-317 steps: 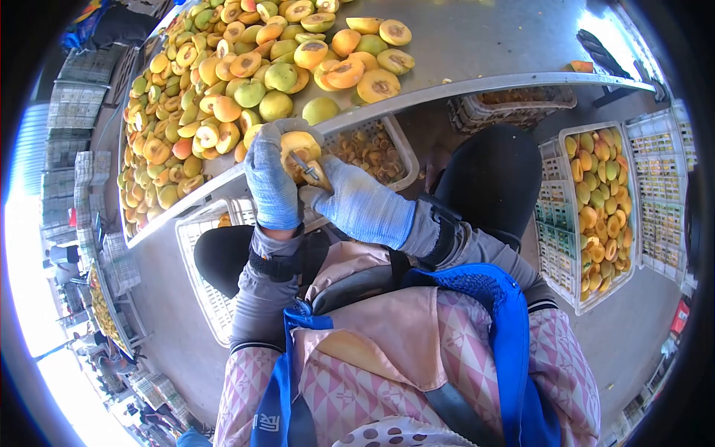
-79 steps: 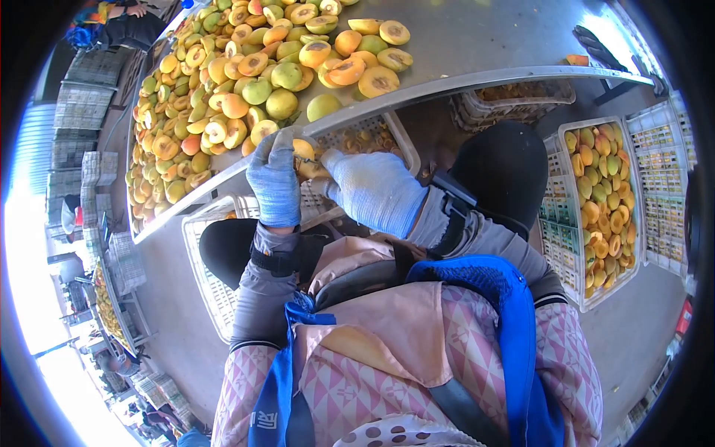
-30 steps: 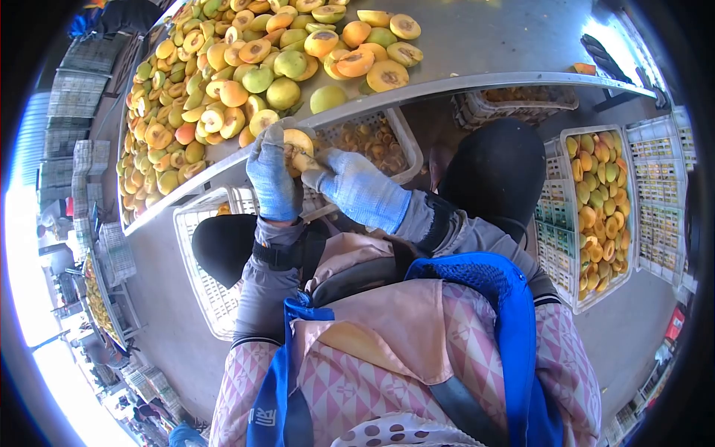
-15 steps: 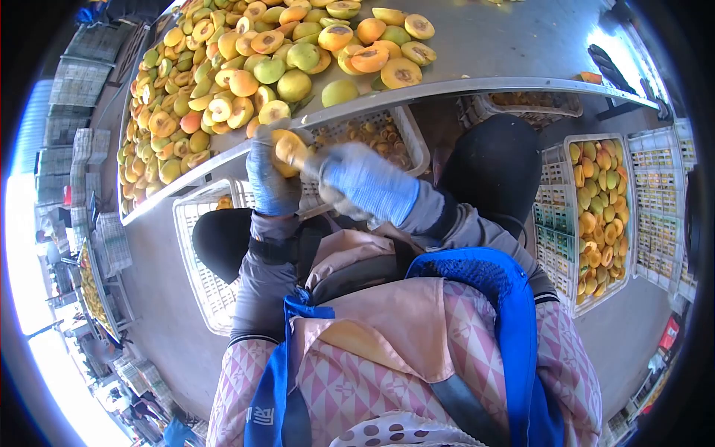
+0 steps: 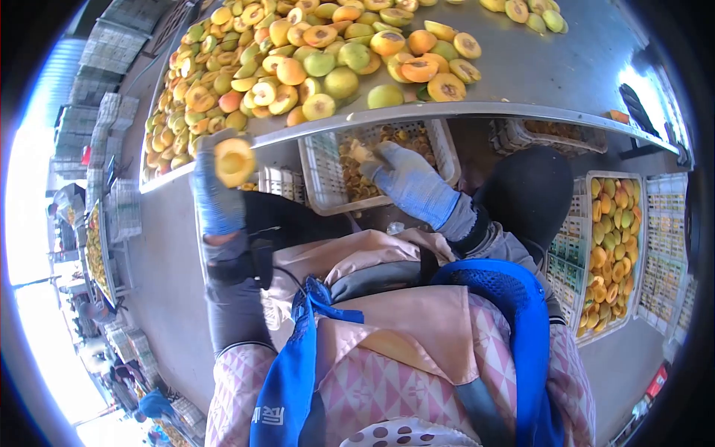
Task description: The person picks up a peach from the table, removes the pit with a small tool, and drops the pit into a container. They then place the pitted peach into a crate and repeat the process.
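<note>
My left hand, in a grey and blue knit glove, holds a halved yellow peach with its hollow cut face turned up, just off the table's front edge. My right hand, gloved the same way, is over a white crate below the table edge. Its fingers close on a small pale tan piece whose kind I cannot tell. Brown pits and scraps lie in that crate. A heap of whole and halved peaches covers the left of the metal table.
A crate full of peach halves stands on the floor at the right, beside stacked white crates. Another crate of scraps is under the table. My knee is between them. Several crate stacks line the left.
My hands were together at one peach; now they are apart. The left moved left with the peach half, the right moved over the scrap crate with the tan piece. The view has shifted.
</note>
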### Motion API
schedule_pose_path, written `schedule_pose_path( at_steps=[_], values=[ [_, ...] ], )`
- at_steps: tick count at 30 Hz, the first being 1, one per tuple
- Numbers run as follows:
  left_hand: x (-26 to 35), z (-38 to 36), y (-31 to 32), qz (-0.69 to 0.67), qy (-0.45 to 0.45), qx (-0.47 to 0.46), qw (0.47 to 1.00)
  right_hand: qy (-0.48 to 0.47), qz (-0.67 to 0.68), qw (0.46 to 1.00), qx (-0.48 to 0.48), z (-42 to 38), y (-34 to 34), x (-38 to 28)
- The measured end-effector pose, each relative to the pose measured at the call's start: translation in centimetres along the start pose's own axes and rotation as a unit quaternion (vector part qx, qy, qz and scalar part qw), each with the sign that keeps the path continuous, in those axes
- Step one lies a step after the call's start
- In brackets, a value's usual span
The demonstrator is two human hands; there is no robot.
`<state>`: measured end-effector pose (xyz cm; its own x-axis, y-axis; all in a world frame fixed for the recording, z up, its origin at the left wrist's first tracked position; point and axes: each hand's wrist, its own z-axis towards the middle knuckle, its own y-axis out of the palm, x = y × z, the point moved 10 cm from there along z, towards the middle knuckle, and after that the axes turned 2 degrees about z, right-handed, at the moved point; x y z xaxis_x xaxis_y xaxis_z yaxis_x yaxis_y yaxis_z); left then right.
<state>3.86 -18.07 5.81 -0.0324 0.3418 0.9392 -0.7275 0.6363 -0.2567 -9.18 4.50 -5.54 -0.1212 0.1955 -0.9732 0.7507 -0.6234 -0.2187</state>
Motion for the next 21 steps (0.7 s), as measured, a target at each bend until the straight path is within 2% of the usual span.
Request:
schedule_pose_path(
  at_steps=[1,3,4,6,7,9,10,11,12,13,14,15,16,17,19,21],
  values=[
    [0.8,0.0,-2.8,0.068,0.022,0.007,0.997,-0.006,-0.008,1.0,-0.007,0.1,0.3,0.3],
    [-1.6,0.7,-10.6,0.132,-0.045,0.019,0.99,-0.026,-0.05,0.998,0.017,0.0,0.1,0.2],
    [-4.6,0.8,-15.1,0.152,-0.085,0.049,0.984,-0.033,-0.073,0.996,0.033,-0.1,-0.4,0.0],
    [-11.3,1.4,-22.8,0.205,-0.15,0.026,0.967,-0.007,-0.103,0.994,0.043,-0.5,-1.1,-0.3],
    [-12.4,1.6,-24.4,0.323,-0.107,0.016,0.94,0.006,-0.117,0.992,0.049,-0.6,-1.3,-0.4],
    [-13.3,2.7,-24.5,0.537,-0.012,0.0,0.843,-0.001,-0.133,0.99,0.054,-0.7,-1.4,-0.2],
    [-11.4,3.1,-20.5,0.441,-0.013,-0.019,0.897,-0.002,-0.141,0.989,0.053,-0.7,-1.5,-0.1],
    [-7.5,3.3,-13.9,0.339,-0.016,-0.037,0.94,0.011,-0.132,0.99,0.043,-0.6,-1.5,0.2],
    [-4.7,3.4,-8.3,0.353,-0.08,-0.03,0.931,0.012,-0.119,0.991,0.055,-0.7,-1.9,0.0],
    [-3.6,4.5,-2.9,0.313,-0.015,-0.081,0.946,0.013,-0.105,0.992,0.068,-0.7,-2.3,-0.5],
    [-0.9,4.7,3.0,0.36,0.023,-0.105,0.927,0.013,-0.089,0.993,0.082,-0.8,-2.6,-0.8],
    [-0.2,4.8,8.0,0.399,-0.028,-0.122,0.909,0.005,-0.068,0.992,0.105,-0.9,-3.1,-1.0],
    [0.2,4.9,13.2,0.376,0.018,-0.2,0.905,-0.002,-0.047,0.991,0.129,-1.1,-3.7,-1.1],
    [-0.7,5.7,17.8,0.398,0.092,-0.253,0.877,-0.009,-0.027,0.988,0.153,-1.3,-4.3,-1.2],
    [-2.5,6.0,24.5,0.456,0.123,-0.328,0.818,-0.012,-0.052,0.984,0.17,-1.6,-5.1,-1.4],
    [-3.8,5.7,28.2,0.532,0.039,-0.372,0.759,0.001,-0.073,0.981,0.178,-1.7,-5.7,-0.9]
  ],
)
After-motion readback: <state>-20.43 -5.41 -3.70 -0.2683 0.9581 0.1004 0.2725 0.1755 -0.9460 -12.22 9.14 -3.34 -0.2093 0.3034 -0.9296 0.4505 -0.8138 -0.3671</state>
